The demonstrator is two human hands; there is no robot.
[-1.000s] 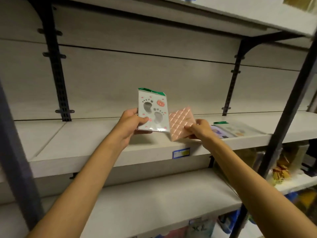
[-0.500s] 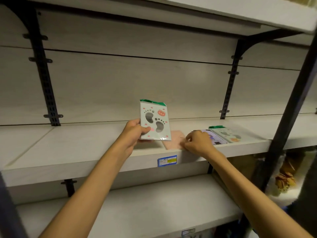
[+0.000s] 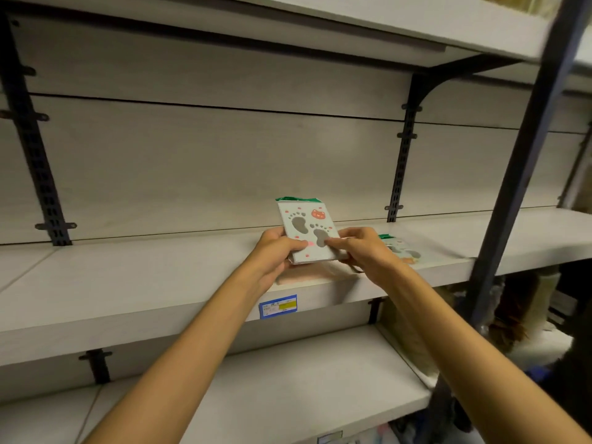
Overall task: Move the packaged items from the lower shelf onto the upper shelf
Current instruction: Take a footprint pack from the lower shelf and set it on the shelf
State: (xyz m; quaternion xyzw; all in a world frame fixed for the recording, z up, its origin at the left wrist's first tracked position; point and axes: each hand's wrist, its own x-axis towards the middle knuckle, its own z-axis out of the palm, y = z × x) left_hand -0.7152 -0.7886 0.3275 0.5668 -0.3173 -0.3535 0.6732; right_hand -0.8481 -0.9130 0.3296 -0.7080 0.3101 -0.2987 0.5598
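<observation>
While held above the upper shelf (image 3: 160, 283) (pale board on dark brackets, wide across the view), stands nearly upright: the footprint packet (image 3: 306, 232), long axis vertical and leaning slightly left at the top, green-sealed end up, printed face toward the camera. Below, the lower shelf (image 3: 288, 395), bare where visible. Flat on the upper board directly under the raised packet, a pink packet (image 3: 315, 274), partly hidden by wrists. Further right, lying flat, another footprint-printed packet (image 3: 402, 251), half covered by the right forearm. On the shelf edge, a blue-and-yellow price label (image 3: 277, 306). Gripping the lower left corner, the left hand (image 3: 272, 251), fingers curled; pinching the lower right edge, the right hand (image 3: 362, 248), thumb on the front.
</observation>
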